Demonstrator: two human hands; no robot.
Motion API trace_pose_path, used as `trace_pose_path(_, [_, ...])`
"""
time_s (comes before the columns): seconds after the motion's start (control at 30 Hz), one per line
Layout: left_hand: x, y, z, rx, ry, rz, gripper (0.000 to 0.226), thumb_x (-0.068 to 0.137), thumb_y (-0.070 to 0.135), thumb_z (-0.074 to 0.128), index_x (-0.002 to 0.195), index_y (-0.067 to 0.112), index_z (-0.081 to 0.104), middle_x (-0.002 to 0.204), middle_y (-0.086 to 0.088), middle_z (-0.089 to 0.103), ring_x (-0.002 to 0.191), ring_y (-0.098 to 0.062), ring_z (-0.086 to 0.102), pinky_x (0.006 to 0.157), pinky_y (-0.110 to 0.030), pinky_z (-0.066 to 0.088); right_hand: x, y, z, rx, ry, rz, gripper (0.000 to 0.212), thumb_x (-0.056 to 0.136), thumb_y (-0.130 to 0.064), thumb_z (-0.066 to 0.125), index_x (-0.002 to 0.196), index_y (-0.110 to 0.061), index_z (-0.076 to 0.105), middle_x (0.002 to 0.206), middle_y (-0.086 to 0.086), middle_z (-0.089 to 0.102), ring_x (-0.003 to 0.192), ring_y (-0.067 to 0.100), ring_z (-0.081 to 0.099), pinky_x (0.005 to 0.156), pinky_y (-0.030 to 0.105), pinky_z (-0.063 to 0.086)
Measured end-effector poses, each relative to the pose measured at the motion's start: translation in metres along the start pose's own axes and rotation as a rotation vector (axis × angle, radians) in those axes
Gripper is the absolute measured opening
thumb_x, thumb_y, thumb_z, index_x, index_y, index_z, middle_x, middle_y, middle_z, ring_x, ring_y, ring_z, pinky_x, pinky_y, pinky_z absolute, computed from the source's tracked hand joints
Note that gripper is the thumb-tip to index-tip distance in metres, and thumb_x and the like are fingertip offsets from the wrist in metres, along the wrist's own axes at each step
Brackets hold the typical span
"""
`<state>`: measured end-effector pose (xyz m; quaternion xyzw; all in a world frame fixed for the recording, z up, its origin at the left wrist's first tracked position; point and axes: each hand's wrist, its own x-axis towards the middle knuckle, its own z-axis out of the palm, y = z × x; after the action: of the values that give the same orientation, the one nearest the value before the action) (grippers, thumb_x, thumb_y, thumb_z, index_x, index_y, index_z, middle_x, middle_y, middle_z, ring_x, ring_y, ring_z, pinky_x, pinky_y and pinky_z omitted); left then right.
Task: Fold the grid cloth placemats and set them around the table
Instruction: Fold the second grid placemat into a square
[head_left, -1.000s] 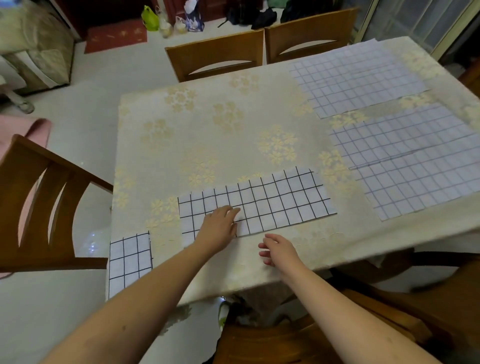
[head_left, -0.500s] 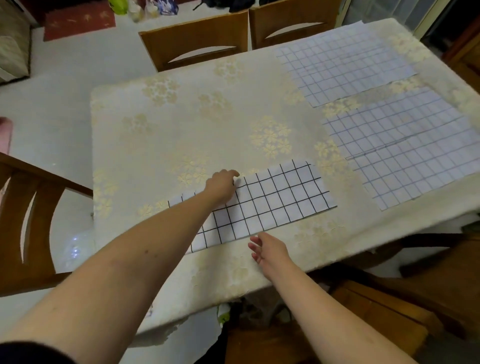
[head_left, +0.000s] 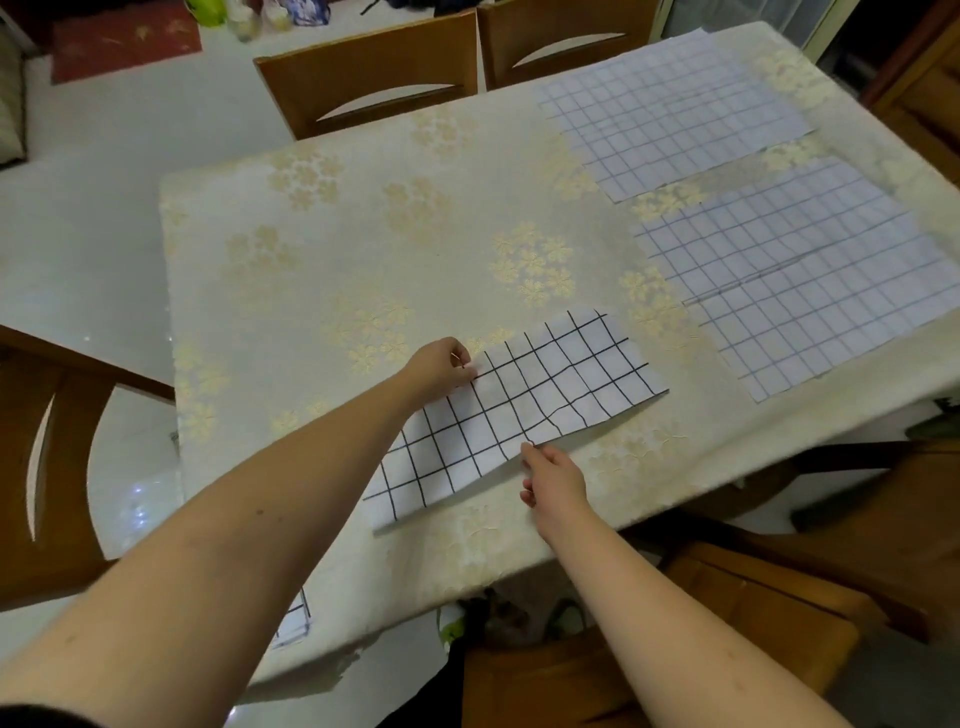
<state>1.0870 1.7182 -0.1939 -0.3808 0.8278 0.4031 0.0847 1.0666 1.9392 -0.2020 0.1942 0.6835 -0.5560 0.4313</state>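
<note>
Folded placemat: one, bold black grid, near the table's front edge, its front edge lifted off the cloth.
Left hand: pinching the folded placemat's far edge, fingers curled.
Right hand: pinching the raised front edge between thumb and fingers.
Flat placemats: two counted, pale grid, one at the far right corner, one along the right edge, a crease across it.
Hanging piece: one grid scrap below the front left corner, mostly hidden.
Chairs: four counted, two at the far edge, one left, one in front.
</note>
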Motion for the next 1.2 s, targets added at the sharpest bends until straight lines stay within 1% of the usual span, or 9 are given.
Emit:
trace_pose_path(0.17, [-0.026, -0.012, -0.011, -0.195, -0.05, -0.011, 0.041, 0.087, 0.023, 0.069, 0.125, 0.029, 0.054, 0.101, -0.001, 0.062, 0.074, -0.013, 0.056, 0.057, -0.021, 0.042, -0.004, -0.01, -0.006, 0.026, 0.019, -0.035, 0.012, 0.096, -0.016, 0.057, 0.106, -0.012, 0.061, 0.071, 0.008, 0.052, 0.058, 0.016, 0.046, 0.052, 0.025, 0.048])
trace_pose_path(0.33, [-0.053, -0.031, -0.018, -0.381, -0.149, -0.053, 0.052, 0.089, 0.016, 0.068, 0.133, 0.037, 0.05, 0.112, -0.005, 0.054, 0.082, -0.016, 0.055, 0.063, -0.021, 0.044, -0.002, -0.012, -0.022, 0.052, 0.013, -0.048, 0.015, 0.096, -0.017, 0.057, 0.108, -0.011, 0.063, 0.079, 0.007, 0.056, 0.062, 0.016, 0.049, 0.065, 0.031, 0.054])
trace_pose_path(0.4, [-0.064, -0.036, -0.018, -0.438, -0.232, -0.089, 0.058, 0.09, 0.018, 0.067, 0.139, 0.039, 0.044, 0.117, -0.003, 0.05, 0.097, -0.019, 0.055, 0.073, -0.027, 0.045, -0.004, -0.013, -0.028, 0.069, -0.034, -0.041, 0.011, 0.096, -0.015, 0.054, 0.104, -0.012, 0.062, 0.068, 0.004, 0.052, 0.053, 0.013, 0.046, 0.062, 0.031, 0.051])
trace_pose_path(0.47, [-0.072, -0.037, -0.012, -0.463, -0.242, -0.152, 0.055, 0.093, 0.028, 0.063, 0.143, 0.037, 0.039, 0.115, -0.002, 0.05, 0.099, -0.019, 0.053, 0.076, -0.029, 0.043, -0.007, -0.013, -0.034, 0.06, -0.09, -0.038, 0.011, 0.097, -0.017, 0.054, 0.104, -0.014, 0.061, 0.053, 0.0, 0.046, 0.044, 0.01, 0.043, 0.059, 0.03, 0.048])
trace_pose_path(0.57, [-0.078, -0.037, 0.004, -0.484, -0.133, -0.254, 0.047, 0.096, 0.044, 0.053, 0.14, 0.026, 0.047, 0.116, -0.005, 0.057, 0.096, -0.02, 0.055, 0.079, -0.032, 0.047, -0.011, -0.013, -0.04, -0.03, -0.139, -0.073, 0.011, 0.096, -0.025, 0.058, 0.1, -0.016, 0.063, 0.051, 0.0, 0.041, 0.048, 0.012, 0.042, 0.057, 0.029, 0.045])
trace_pose_path(0.67, [-0.084, -0.035, 0.016, -0.51, -0.066, -0.269, 0.039, 0.097, 0.04, 0.055, 0.129, 0.019, 0.057, 0.102, -0.004, 0.061, 0.078, -0.017, 0.055, 0.069, -0.026, 0.048, -0.013, -0.014, -0.044, -0.086, -0.131, -0.123, 0.014, 0.094, -0.023, 0.061, 0.091, -0.01, 0.064, 0.054, 0.001, 0.041, 0.051, 0.014, 0.041, 0.055, 0.028, 0.045])
trace_pose_path(0.77, [-0.09, -0.033, 0.019, -0.508, -0.036, -0.21, 0.038, 0.095, 0.036, 0.059, 0.13, 0.023, 0.057, 0.104, -0.005, 0.061, 0.088, -0.018, 0.058, 0.071, -0.027, 0.049, -0.012, -0.017, -0.049, -0.138, -0.133, -0.184, 0.021, 0.093, -0.024, 0.063, 0.08, -0.009, 0.057, 0.052, 0.002, 0.04, 0.049, 0.014, 0.042, 0.056, 0.029, 0.045])
trace_pose_path(0.9, [-0.103, -0.024, 0.014, -0.65, -0.012, -0.122, 0.037, 0.093, 0.026, 0.064, 0.13, 0.023, 0.057, 0.079, 0.004, 0.062, 0.079, -0.015, 0.059, 0.07, -0.028, 0.048, -0.016, -0.026, -0.06, -0.145, -0.156, -0.233, 0.022, 0.09, -0.029, 0.067, 0.091, -0.008, 0.062, 0.053, -0.001, 0.043, 0.05, 0.012, 0.043, 0.06, 0.028, 0.046])
trace_pose_path(1.2, [-0.126, 0.002, -0.008, -0.66, 0.066, 0.034, 0.022, 0.093, 0.021, 0.064, 0.115, 0.023, 0.067, 0.081, -0.001, 0.061, 0.082, -0.005, 0.061, 0.078, -0.021, 0.05, -0.04, -0.058, -0.072, -0.133, -0.132, -0.36, 0.021, 0.09, -0.031, 0.066, 0.093, -0.01, 0.067, 0.063, 0.002, 0.053, 0.06, 0.013, 0.051, 0.063, 0.024, 0.05])
